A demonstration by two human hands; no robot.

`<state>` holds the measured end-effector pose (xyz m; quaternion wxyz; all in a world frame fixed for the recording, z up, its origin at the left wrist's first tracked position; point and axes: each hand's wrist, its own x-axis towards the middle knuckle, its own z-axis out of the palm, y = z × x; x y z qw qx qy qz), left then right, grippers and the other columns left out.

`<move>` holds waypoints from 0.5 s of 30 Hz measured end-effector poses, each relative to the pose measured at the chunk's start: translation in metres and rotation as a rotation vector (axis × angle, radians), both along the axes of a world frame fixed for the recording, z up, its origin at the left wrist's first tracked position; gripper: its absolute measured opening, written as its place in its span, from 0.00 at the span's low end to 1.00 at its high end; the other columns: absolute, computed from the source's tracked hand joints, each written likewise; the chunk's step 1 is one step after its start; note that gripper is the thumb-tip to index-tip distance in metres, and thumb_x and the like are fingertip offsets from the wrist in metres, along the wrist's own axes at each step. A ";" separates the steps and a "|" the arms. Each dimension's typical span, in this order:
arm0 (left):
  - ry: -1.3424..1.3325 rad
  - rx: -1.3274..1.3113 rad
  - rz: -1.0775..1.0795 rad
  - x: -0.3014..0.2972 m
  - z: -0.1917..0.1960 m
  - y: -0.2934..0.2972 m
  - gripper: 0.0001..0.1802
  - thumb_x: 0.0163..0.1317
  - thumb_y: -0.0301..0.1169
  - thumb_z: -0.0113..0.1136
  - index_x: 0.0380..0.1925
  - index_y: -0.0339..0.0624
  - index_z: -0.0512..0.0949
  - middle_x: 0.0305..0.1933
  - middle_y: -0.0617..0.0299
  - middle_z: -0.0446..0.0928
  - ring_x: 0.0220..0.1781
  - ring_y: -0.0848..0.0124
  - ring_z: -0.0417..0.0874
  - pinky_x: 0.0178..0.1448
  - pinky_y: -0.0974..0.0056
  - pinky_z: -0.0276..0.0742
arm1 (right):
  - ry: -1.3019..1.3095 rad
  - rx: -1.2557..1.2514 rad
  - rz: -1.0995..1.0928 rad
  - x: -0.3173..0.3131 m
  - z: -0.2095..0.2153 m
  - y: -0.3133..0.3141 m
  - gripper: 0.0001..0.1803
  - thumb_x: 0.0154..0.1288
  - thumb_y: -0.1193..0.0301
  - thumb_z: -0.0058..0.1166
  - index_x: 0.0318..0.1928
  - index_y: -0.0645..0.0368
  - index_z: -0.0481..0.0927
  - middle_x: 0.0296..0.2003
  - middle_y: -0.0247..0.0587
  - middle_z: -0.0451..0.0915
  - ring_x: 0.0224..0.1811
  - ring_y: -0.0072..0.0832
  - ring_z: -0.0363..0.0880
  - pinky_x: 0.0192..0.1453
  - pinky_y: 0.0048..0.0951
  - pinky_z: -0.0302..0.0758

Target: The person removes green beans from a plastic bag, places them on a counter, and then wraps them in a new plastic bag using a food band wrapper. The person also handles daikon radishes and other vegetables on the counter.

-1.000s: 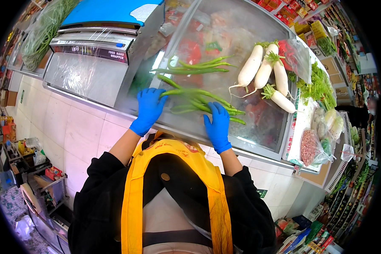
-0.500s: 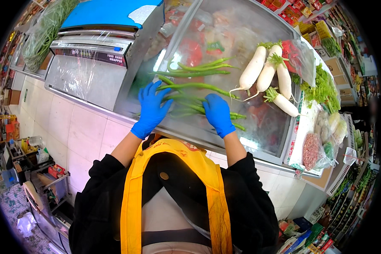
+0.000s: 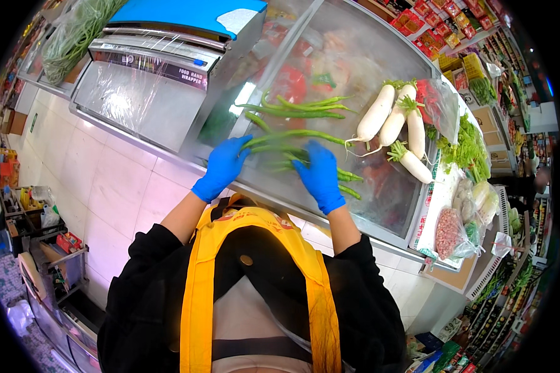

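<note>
1. On the frosty glass top (image 3: 384, 210) of a chest, in the head view, a nearer group of long green peppers (image 3: 298, 133) lies between the person's two blue-gloved hands, stretched roughly from left to right.
2. The left hand (image 3: 226, 163) is at the left ends of these peppers, its fingers pointing toward them; whether it grasps any, I cannot tell.
3. The right hand (image 3: 320, 175) lies over their right part, back uppermost, with several tips sticking out beyond it; its fingers are partly hidden, so I cannot tell whether they close on anything.
4. A farther group of green peppers (image 3: 311, 114) lies just beyond, apart from both hands.
5. To the right, four white radishes (image 3: 376, 114) rest on the same glass, the shortest one nearest the person.
6. Past them are leafy greens (image 3: 463, 154) and a clear bag of small pinkish pieces (image 3: 448, 233).
7. Left of the glass stands a film-wrapping machine (image 3: 127, 93) with a blue top (image 3: 183, 13).
</note>
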<state>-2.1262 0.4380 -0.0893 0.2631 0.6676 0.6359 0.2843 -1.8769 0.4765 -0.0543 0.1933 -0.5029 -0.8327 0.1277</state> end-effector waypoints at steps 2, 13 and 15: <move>-0.321 0.027 0.035 -0.003 -0.006 -0.001 0.28 0.55 0.33 0.61 0.57 0.47 0.68 0.48 0.50 0.72 0.50 0.55 0.72 0.51 0.59 0.70 | -0.069 -0.160 0.038 0.000 -0.009 -0.013 0.20 0.55 0.71 0.56 0.50 0.60 0.72 0.49 0.51 0.73 0.49 0.47 0.72 0.54 0.41 0.66; 0.238 0.296 0.031 -0.010 0.007 -0.013 0.32 0.51 0.32 0.64 0.58 0.49 0.67 0.45 0.54 0.72 0.48 0.57 0.72 0.50 0.59 0.69 | 0.162 0.181 -0.174 0.005 -0.017 -0.053 0.11 0.54 0.76 0.54 0.40 0.57 0.78 0.43 0.45 0.77 0.46 0.43 0.73 0.52 0.38 0.68; 0.109 0.175 -0.024 -0.012 -0.009 -0.016 0.31 0.51 0.32 0.64 0.57 0.50 0.68 0.41 0.56 0.73 0.44 0.59 0.73 0.46 0.59 0.70 | 0.146 0.199 -0.169 -0.001 -0.024 -0.065 0.11 0.53 0.76 0.54 0.40 0.56 0.78 0.43 0.45 0.77 0.46 0.43 0.73 0.51 0.38 0.68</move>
